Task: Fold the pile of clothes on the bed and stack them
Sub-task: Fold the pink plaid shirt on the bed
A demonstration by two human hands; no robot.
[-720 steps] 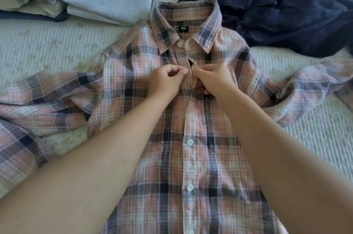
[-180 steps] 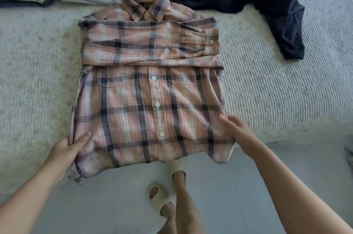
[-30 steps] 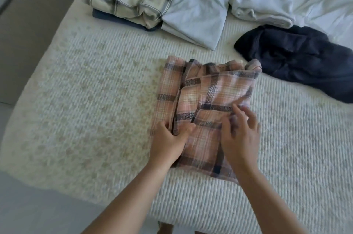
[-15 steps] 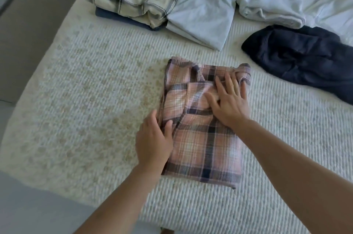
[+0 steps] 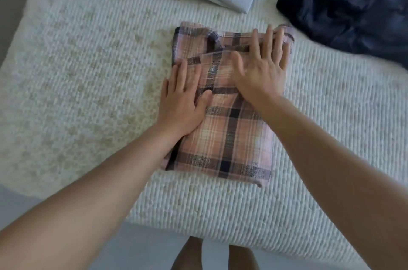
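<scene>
On the white ribbed bed cover (image 5: 88, 84), the folded pink plaid flannel shirt (image 5: 223, 144) is pressed under flat, open left hand (image 5: 182, 102) and right hand (image 5: 261, 71); even outward smoothing is advised before stacking.

Shirt (image 5: 223, 137) on bed (image 5: 88, 71), center.

The folded pink checked cloth shirt (image 5: 223, 144) looks soft and matt. The white bed cover (image 5: 88, 75) is bumpy woven cloth. The dark navy garment (image 5: 353, 9) looks fuzzy and dull.
</scene>
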